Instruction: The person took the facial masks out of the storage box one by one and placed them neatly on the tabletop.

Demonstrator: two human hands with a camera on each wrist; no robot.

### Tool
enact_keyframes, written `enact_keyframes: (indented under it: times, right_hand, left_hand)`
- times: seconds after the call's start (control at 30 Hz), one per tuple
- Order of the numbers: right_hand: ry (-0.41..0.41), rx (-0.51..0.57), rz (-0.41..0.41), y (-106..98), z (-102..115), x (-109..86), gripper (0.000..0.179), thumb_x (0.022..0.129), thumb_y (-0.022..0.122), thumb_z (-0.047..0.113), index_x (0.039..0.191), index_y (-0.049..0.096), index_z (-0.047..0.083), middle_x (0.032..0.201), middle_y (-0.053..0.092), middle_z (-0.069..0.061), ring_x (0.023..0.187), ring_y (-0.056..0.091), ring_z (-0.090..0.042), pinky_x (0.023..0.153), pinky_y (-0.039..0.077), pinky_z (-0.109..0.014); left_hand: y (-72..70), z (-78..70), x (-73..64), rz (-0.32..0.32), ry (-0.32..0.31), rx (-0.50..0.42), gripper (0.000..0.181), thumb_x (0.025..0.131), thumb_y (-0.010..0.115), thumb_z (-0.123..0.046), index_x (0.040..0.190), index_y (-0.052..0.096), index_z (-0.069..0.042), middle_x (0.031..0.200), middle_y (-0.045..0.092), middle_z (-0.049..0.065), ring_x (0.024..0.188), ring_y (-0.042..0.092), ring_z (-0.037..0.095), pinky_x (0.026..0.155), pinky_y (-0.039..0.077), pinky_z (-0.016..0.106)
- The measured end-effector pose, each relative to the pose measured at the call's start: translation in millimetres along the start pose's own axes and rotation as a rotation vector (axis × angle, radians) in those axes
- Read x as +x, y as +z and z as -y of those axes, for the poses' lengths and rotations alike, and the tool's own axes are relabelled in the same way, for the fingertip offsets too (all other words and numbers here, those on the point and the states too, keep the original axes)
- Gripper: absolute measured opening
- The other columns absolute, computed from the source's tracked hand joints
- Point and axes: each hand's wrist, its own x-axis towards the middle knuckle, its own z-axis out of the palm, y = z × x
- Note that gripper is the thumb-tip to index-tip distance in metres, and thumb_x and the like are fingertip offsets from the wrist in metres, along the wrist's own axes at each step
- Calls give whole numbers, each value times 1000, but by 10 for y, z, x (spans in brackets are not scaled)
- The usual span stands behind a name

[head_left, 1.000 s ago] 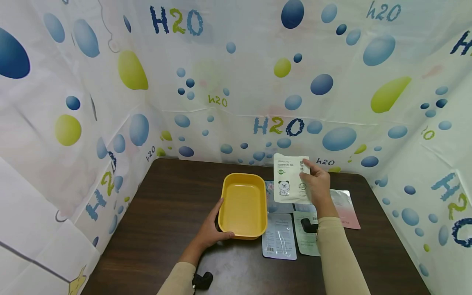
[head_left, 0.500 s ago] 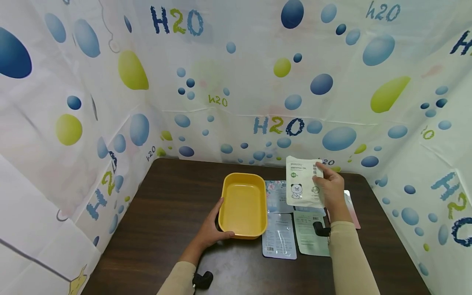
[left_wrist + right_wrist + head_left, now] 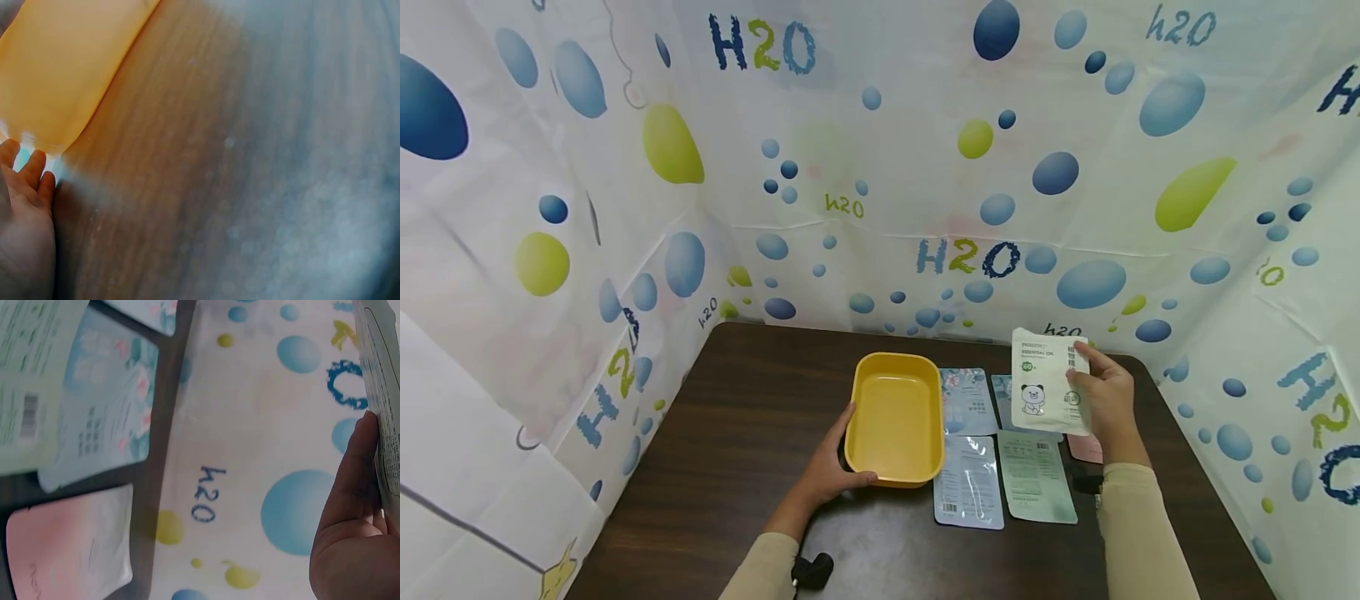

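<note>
My right hand (image 3: 1108, 398) pinches a white face mask packet (image 3: 1047, 385) with a bear print, holding it up over the packets on the right of the table. In the right wrist view that packet (image 3: 389, 400) shows edge-on beside the fingers. My left hand (image 3: 829, 468) rests against the near left corner of a yellow plastic box (image 3: 898, 417), its thumb along the front and its straight fingers along the left side. The left wrist view shows those fingers (image 3: 32, 170) at the box wall. Inside the box only its bare floor shows.
Right of the box lie a floral packet (image 3: 966, 402), a light blue packet (image 3: 967, 483) and a green packet (image 3: 1036, 479). Partly hidden behind my right hand's packet are another blue one (image 3: 1002, 393) and a pink one (image 3: 1086, 448). A printed curtain (image 3: 910, 192) hangs behind the dark table (image 3: 722, 467).
My right hand has carried the white packet to the right and slightly nearer, uncovering the floral packet and more of the green one. My left hand and the box have stayed put.
</note>
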Motion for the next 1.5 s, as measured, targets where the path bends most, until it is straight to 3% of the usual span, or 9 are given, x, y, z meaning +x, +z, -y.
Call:
enact_keyframes:
  times: [0.4,0.5,0.63,0.73,0.87,1.07,1.5]
  right_hand:
    - [75,16,-60,-464,-121,-36,59,90,68,5,144,51,24,121,56,8,84,65,-3,66,57,-21]
    - [110,-40,-88,-525,-167,-23,58,90,68,7,143,52,27,135,53,3,93,61,-4,68,54,-17]
    - [134,-131,-106,-575,-221,2,58,91,68,12,143,51,31,157,36,6,110,51,-6,74,49,-11]
    - [132,-119,-77,-638,-257,-3,62,92,67,10,146,46,32,161,30,3,104,57,-1,72,52,-14]
    - [117,-95,-26,-744,-314,-30,68,92,64,6,149,40,33,161,29,-4,84,65,3,68,57,-23]
    - [131,-235,-11,-887,-456,-68,69,94,62,10,153,33,32,160,27,-10,83,62,7,71,57,-24]
    - [212,-366,40,-1153,-834,-129,76,91,62,6,156,26,17,158,27,-22,81,60,8,73,57,-27]
  left_hand:
    - [-4,9,0,10,22,-7,118,68,90,-25,158,14,-27,165,14,-4,150,20,30,116,22,60]
    - [-4,22,-1,11,16,-9,118,67,90,-26,158,14,-28,165,14,-6,151,20,28,117,21,59]
    - [-23,27,15,12,14,-1,118,68,90,-25,158,14,-30,165,14,-7,151,18,26,117,20,58]
    - [-32,24,27,9,23,5,118,67,90,-25,158,15,-29,165,14,-6,151,18,27,117,20,59]
    - [-32,19,32,11,34,3,118,67,91,-25,158,15,-30,165,15,-5,151,19,27,117,20,59]
    - [4,54,-15,22,26,-1,118,68,90,-26,157,13,-36,165,14,-6,151,18,27,116,21,60]
    - [0,38,0,1,23,0,117,67,91,-25,157,17,-31,164,18,-4,150,20,27,117,22,58]
